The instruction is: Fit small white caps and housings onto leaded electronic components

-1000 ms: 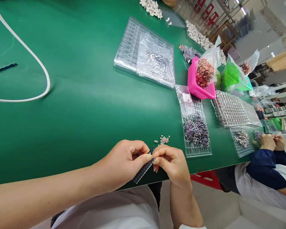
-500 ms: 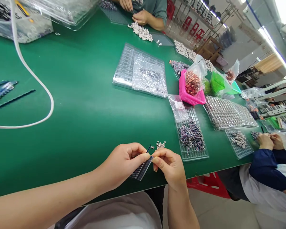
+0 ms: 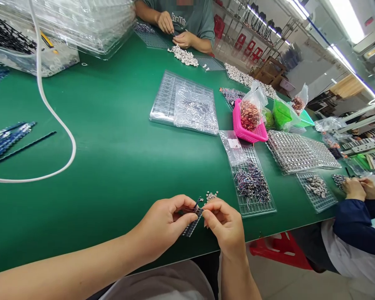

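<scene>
Head view: over the near edge of the green table (image 3: pixel 118 162), the left hand (image 3: pixel 162 221) has its thumb and forefinger pinching a dark segmented strip (image 3: pixel 191 228), which slants down towards the person between the two hands. The right hand (image 3: pixel 226 223) meets its upper end, thumb and forefinger pressed together; whether a tiny part or wire sits between those tips, I cannot tell. The left hand's other fingers look curled in, partly hidden.

Just beyond the right hand lies a small scatter of pale pieces (image 3: pixel 211 196). To the right, a clear tray (image 3: pixel 250 209) carries a tangled heap of wired parts (image 3: pixel 253 181), with a labelled clear bag (image 3: pixel 233 143) over its far end and a pink basket (image 3: pixel 253 135) beyond. On the left, a white cable (image 3: pixel 70 141) loops near a bundle of blue strips (image 3: pixel 11 139).

The risk I judge greatest is a slip: the strip is slim and gripped by fingertips only, so a loose pinch could let it drop off the near edge. Too hard a pull might bend it — or a knuckle brushing the pale pieces could scatter them.
</scene>
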